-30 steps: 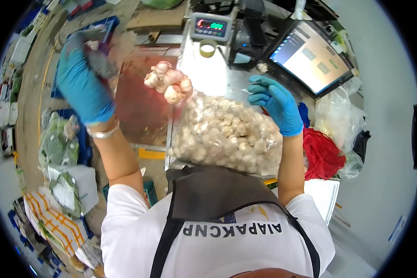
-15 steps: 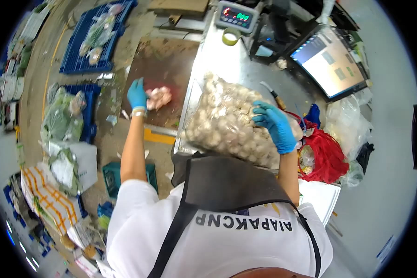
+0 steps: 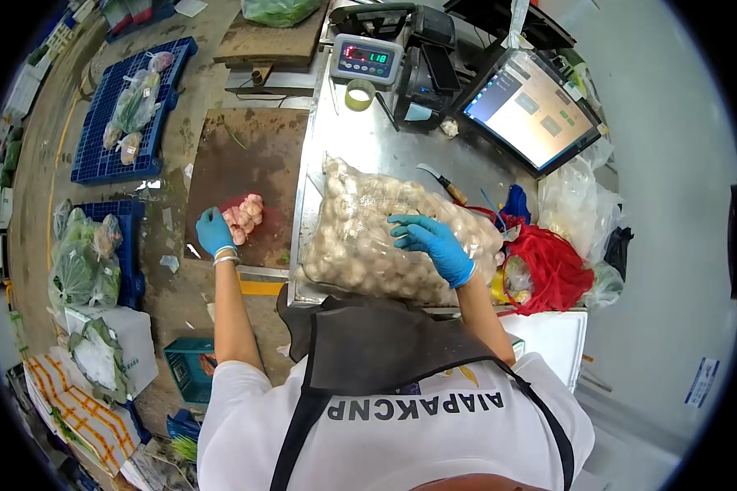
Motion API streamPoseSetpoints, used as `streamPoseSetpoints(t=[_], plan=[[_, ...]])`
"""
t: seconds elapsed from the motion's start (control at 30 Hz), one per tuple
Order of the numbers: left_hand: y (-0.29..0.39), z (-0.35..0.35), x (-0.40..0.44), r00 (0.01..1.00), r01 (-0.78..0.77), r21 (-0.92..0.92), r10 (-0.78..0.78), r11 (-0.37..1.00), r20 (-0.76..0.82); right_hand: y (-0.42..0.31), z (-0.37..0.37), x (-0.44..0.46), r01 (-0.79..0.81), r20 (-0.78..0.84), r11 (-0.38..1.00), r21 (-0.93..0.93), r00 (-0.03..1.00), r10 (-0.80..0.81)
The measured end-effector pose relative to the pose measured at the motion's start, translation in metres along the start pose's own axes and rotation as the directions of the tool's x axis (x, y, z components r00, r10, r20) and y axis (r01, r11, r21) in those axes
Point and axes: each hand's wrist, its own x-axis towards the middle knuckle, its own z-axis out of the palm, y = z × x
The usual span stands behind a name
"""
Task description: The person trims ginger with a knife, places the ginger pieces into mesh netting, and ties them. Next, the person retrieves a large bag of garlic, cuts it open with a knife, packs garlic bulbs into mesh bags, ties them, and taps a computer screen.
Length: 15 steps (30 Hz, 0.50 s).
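Observation:
Both my hands wear blue gloves. My left hand point(image 3: 215, 231), fingers curled, grips the edge of what looks like a red net bag of pinkish garlic bulbs point(image 3: 244, 218). That bag rests on a stained brown platform point(image 3: 250, 155). My right hand point(image 3: 436, 248) is open, its fingers spread over a big clear plastic bag of garlic point(image 3: 368, 233); whether it touches the plastic I cannot tell. The big bag lies on a metal table point(image 3: 368, 131).
A scale display point(image 3: 367, 59) shows 1.18 beside a roll of tape point(image 3: 359, 95). A curved knife point(image 3: 443, 183) lies behind the big bag, near a monitor point(image 3: 532, 110). Red netting point(image 3: 553, 270) is heaped at right. A green crate point(image 3: 190, 368) stands on the floor at left.
The scale display has gone from zero to 1.18. My left hand has curled its fingers at the red net bag. My right hand has shifted left over the big bag. The view has shifted.

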Motion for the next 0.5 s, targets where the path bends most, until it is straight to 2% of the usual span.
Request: streamPoseSetpoints(t=[0.03, 0.07, 0.13, 0.2, 0.27, 0.33, 0.37, 0.4, 0.43, 0.47, 0.5], plan=[[-0.017, 0.009, 0.008, 0.998, -0.069, -0.075, 0.068, 0.995, -0.018, 0.0, 0.0, -0.001, 0.0, 0.005, 1.0, -0.002, 1.0, 0.0], [0.003, 0.001, 0.007, 0.995, 0.038, -0.302, -0.009, 0.953, 0.1, 0.001, -0.002, -0.001, 0.003, 0.006, 1.0, -0.006, 1.0, -0.003], [0.052, -0.03, 0.006, 0.933, 0.299, -0.642, -0.077, 0.706, 0.35, 0.002, -0.007, 0.003, 0.002, 0.023, 1.0, -0.005, 1.0, -0.002], [0.118, -0.071, -0.01, 0.938, 0.159, -0.646, 0.09, 0.746, 0.335, -0.006, -0.01, 0.007, -0.002, -0.012, 0.998, -0.07, 1.0, 0.001], [0.155, -0.108, -0.017, 0.915, 0.076, -0.716, 0.237, 0.694, 0.327, -0.003, -0.017, 0.023, 0.051, -0.036, 0.985, -0.163, 0.998, -0.058], [0.211, -0.155, -0.034, 0.883, 0.057, -0.807, 0.348, 0.588, 0.316, 0.009, -0.018, 0.049, 0.175, -0.032, 0.953, -0.247, 0.982, -0.188], [0.237, -0.174, -0.043, 0.872, 0.047, -0.835, 0.385, 0.548, 0.302, -0.007, -0.007, 0.054, 0.108, -0.014, 0.877, -0.468, 0.991, -0.13], [0.26, -0.192, -0.054, 0.857, 0.037, -0.864, 0.429, 0.503, 0.286, -0.016, 0.005, 0.062, 0.194, 0.048, 0.815, -0.546, 0.978, -0.201], [0.282, -0.206, -0.063, 0.814, 0.09, -0.913, 0.5, 0.397, 0.298, -0.023, 0.019, 0.072, 0.278, 0.109, 0.738, -0.615, 0.957, -0.27], [0.3, -0.216, -0.072, 0.764, 0.156, -0.944, 0.571, 0.29, 0.301, -0.028, 0.032, 0.084, 0.352, 0.182, 0.706, -0.614, 0.934, -0.307], [0.315, -0.22, -0.077, 0.757, 0.133, -0.953, 0.593, 0.273, 0.275, -0.04, 0.05, 0.087, 0.425, 0.233, 0.675, -0.603, 0.903, -0.361]])
